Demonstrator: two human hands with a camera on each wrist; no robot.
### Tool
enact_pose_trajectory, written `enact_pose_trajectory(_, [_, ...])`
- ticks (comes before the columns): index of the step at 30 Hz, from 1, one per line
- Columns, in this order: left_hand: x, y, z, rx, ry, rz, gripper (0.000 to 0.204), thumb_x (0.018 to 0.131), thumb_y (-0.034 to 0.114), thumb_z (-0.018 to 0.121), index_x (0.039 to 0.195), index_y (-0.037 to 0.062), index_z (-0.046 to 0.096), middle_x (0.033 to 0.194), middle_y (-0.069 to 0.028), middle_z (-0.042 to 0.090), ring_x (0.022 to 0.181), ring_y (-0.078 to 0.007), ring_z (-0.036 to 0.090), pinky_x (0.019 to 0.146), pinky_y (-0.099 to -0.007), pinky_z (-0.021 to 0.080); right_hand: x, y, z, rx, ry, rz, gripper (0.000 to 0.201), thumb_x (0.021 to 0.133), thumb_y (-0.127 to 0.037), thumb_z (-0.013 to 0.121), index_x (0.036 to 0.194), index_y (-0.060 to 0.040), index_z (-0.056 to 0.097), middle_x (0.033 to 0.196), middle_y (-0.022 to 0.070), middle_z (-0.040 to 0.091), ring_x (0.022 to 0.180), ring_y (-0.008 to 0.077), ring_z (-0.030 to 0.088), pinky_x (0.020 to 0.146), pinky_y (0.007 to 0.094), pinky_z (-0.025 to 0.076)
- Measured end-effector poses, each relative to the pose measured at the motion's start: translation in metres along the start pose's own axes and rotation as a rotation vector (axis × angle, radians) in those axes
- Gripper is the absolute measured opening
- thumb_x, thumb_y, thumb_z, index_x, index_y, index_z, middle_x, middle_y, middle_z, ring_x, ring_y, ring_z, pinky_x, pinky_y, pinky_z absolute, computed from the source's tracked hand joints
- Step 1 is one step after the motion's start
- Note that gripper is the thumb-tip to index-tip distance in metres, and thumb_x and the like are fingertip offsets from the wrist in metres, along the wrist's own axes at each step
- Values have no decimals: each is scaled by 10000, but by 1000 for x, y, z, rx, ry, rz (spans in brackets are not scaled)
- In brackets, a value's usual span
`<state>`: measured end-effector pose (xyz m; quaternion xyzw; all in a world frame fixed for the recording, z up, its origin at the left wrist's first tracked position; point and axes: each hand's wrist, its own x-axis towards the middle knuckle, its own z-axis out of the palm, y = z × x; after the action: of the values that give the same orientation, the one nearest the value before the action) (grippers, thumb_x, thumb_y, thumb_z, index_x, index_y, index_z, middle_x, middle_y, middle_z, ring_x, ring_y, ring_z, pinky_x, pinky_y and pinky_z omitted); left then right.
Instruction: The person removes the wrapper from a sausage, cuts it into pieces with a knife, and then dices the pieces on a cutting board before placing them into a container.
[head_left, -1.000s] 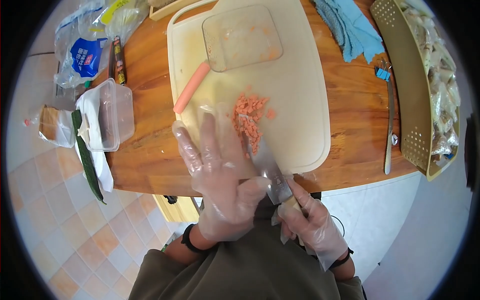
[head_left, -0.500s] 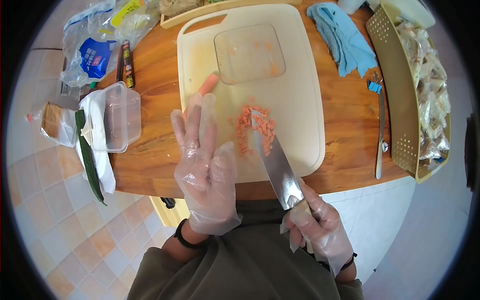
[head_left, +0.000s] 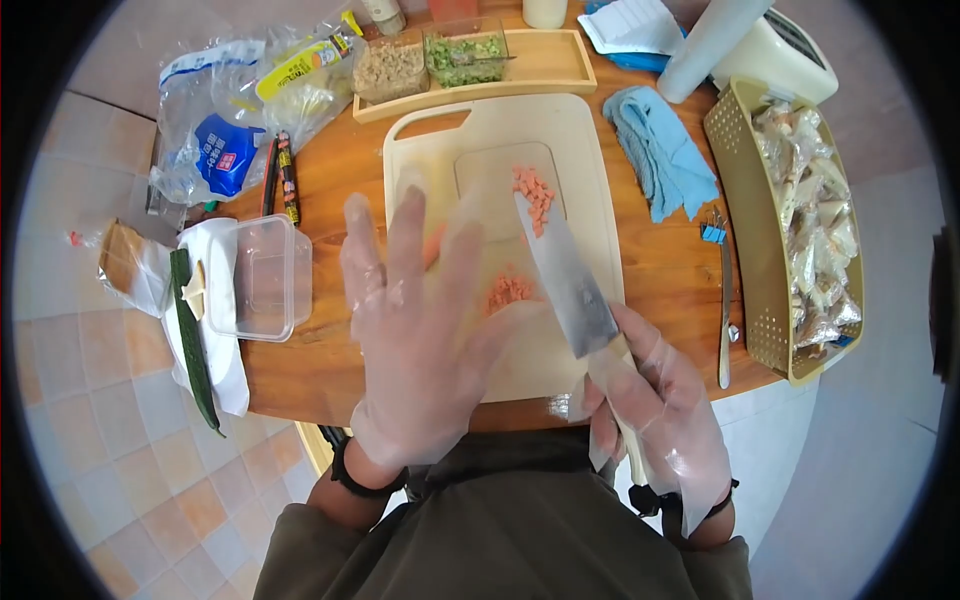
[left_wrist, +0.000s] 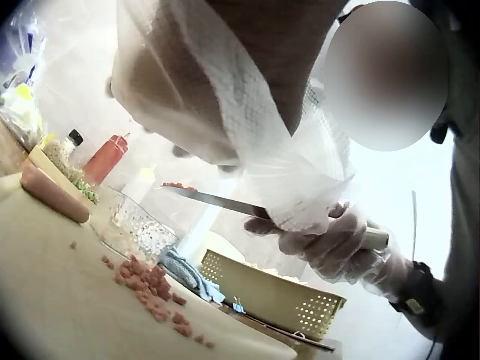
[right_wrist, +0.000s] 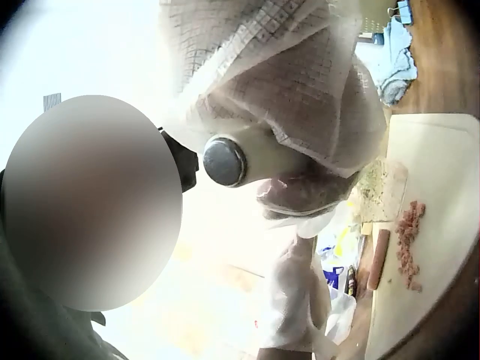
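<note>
My right hand [head_left: 665, 420], in a clear plastic glove, grips a kitchen knife [head_left: 570, 290] by its pale handle. Small pink sausage cubes [head_left: 535, 195] lie on the raised blade near its tip, overlapping the clear glass dish [head_left: 470, 165] in the head view. Gloved too, my left hand [head_left: 415, 330] hangs over the cutting board [head_left: 597, 190] with fingers spread, holding nothing. Behind it, largely covered in the head view, lies a length of sausage [left_wrist: 56, 195]. More diced sausage [left_wrist: 142, 281] sits in a loose pile on the board.
At the back, a wooden tray [head_left: 555, 75] bears glass dishes of chopped food. A blue cloth [head_left: 655, 150] and a perforated basket [head_left: 735, 190] of wrapped packets stand right. Leftward are a clear plastic box [head_left: 300, 280], a cucumber [head_left: 190, 340] and plastic bags [head_left: 190, 90].
The knife has risen off the pile with sausage cubes on its blade, moving towards the glass dish. My left hand has spread its fingers. The head view has tilted up, showing the back tray.
</note>
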<state>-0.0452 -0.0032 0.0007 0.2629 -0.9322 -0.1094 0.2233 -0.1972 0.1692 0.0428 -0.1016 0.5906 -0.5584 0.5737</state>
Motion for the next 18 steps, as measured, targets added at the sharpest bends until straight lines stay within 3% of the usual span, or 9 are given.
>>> enact_pose_trajectory(1, [5,1,1,11,-32,-13,677,945,469,735,1469,61,605,1642,-263,390,1521,-574,277,1237,-631,214,4,-5,2,-21,11,5,601,1049,-157,608,1582,35,408,878,58,646,590,99,596,514,226,453])
enact_pose_trajectory(5, [28,11,8,39,-82,-10,663,912,458,774,1466,128,622,1630,-254,395,1507,-596,259,1205,-634,255,13,-18,5,-124,17,65,602,1059,-177,577,1603,5,395,835,-9,578,643,67,595,590,227,475])
enact_pose_trajectory(8, [38,15,16,51,-113,4,668,926,440,764,1507,163,585,1628,-244,393,1503,-594,251,1182,-650,269,17,-24,7,-155,48,50,594,1061,-174,565,1597,19,393,799,-15,568,639,68,595,600,231,484])
enact_pose_trajectory(10, [42,11,27,89,-93,23,654,889,510,763,1453,212,617,1630,-181,403,1510,-557,269,1182,-709,251,19,-27,6,-257,46,60,601,1061,-166,564,1593,44,380,773,-11,570,637,75,600,622,240,502])
enact_pose_trajectory(17, [41,5,34,144,-170,-19,741,890,503,759,1547,245,535,1642,-175,386,1521,-553,260,1175,-732,255,21,-30,3,-276,35,111,612,1058,-158,551,1587,84,361,748,9,587,634,89,614,644,264,525])
enact_pose_trajectory(18, [40,4,33,158,-190,-23,710,921,490,732,1544,210,539,1654,-194,370,1519,-561,256,1173,-713,249,20,-27,3,-284,54,86,614,1058,-164,548,1583,94,359,745,14,590,632,94,618,643,269,527])
